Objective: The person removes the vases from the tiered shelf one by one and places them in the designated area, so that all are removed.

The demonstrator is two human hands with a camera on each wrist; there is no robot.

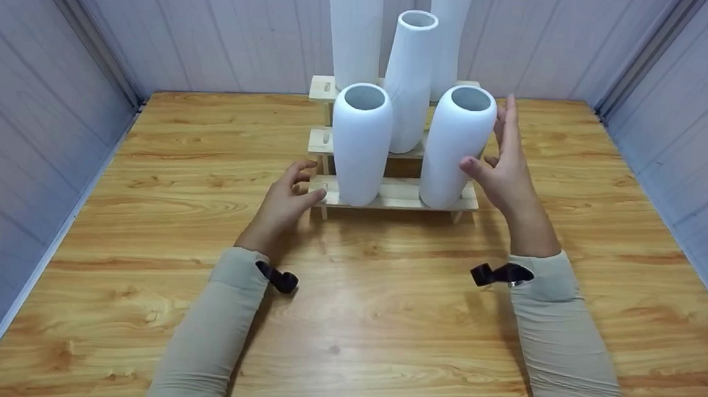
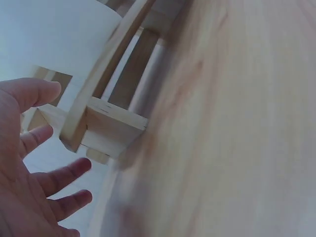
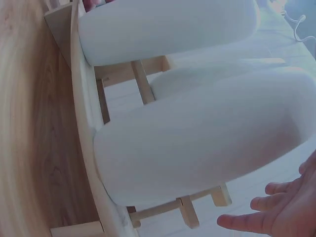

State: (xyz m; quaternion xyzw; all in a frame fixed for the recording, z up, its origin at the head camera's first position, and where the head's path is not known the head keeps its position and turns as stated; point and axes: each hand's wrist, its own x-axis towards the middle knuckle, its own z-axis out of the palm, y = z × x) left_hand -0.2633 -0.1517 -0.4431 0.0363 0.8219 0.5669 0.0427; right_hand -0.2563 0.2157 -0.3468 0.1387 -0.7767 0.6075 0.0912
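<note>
A three-step wooden stand [image 1: 399, 195] carries white vases. On its lowest step stand a left vase [image 1: 360, 152] and a right vase [image 1: 455, 149], both upright. My right hand [image 1: 508, 172] is at the right side of the right vase, fingers extended; its thumb overlaps the vase in the head view. The right wrist view shows a gap between these fingers [image 3: 247, 222] and the vase. My left hand [image 1: 285, 203] is by the left end of the lowest step, fingers spread and loosely bent, holding nothing; whether it touches the step, I cannot tell.
A taller vase [image 1: 409, 84] stands on the middle step. Two more, a back left vase [image 1: 358, 30] and a back right vase [image 1: 452, 31], rise from the top step, cut off by the frame. Pale panel walls [image 1: 216, 27] enclose the wood-grain table [image 1: 351, 323].
</note>
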